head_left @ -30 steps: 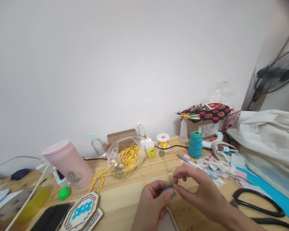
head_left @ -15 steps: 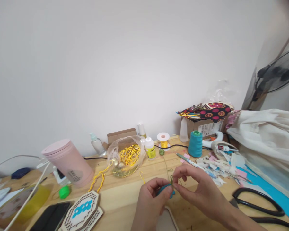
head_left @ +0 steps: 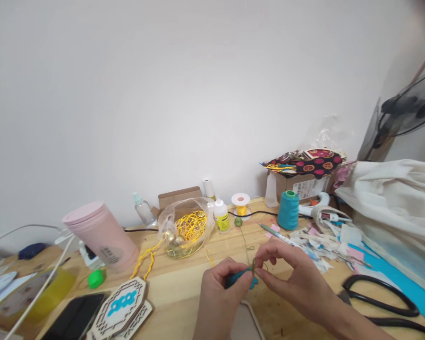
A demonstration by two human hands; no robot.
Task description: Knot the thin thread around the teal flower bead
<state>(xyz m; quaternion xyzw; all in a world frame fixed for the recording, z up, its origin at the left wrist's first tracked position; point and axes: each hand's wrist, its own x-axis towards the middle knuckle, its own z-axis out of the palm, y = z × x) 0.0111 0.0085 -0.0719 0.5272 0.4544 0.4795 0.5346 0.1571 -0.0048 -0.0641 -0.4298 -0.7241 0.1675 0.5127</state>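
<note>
My left hand pinches a small teal piece between thumb and fingers, low in the middle of the wooden desk. My right hand meets it from the right, its fingertips pinched on a thin green thread at the piece's tip. The thread runs back across the desk to a small green ball of thread. A light wooden frame edge lies under my hands.
A pink tumbler, a bag of yellow cord, a glue bottle, a yellow spool and a teal thread cone stand behind. Black scissors, fabric scraps, a phone and wooden cutouts lie around.
Both hands stay pinched together and have shifted only slightly; the teal piece shows a little more between my left fingers. The view has drifted a little.
</note>
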